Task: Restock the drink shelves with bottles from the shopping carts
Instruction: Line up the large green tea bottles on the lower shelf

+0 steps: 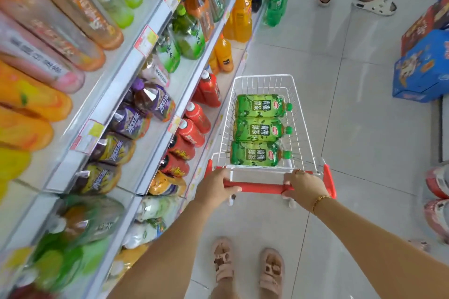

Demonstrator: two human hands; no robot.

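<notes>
A blue carton [422, 68] sits on the tiled floor [364, 128]. Red cartons [418, 29] stand just behind it. Beyond it are a bystander's white slippers [375, 3]. Red wrapped packs [438, 182] lie nearer than it.

The white wire cart basket [302, 114] is thin coated metal, smooth and faintly shiny; its red plastic handle bar [262, 188] looks smooth, semi-gloss. The three green plastic tea bottles [257, 128] wear glossy film labels. The pale floor tiles [364, 128] are polished, mirror-like. At left, the white painted-metal shelves [126, 68] carry paper price tags [145, 40]; at right sits a blue cardboard box [422, 73] with a printed, slightly glossy surface.
</notes>
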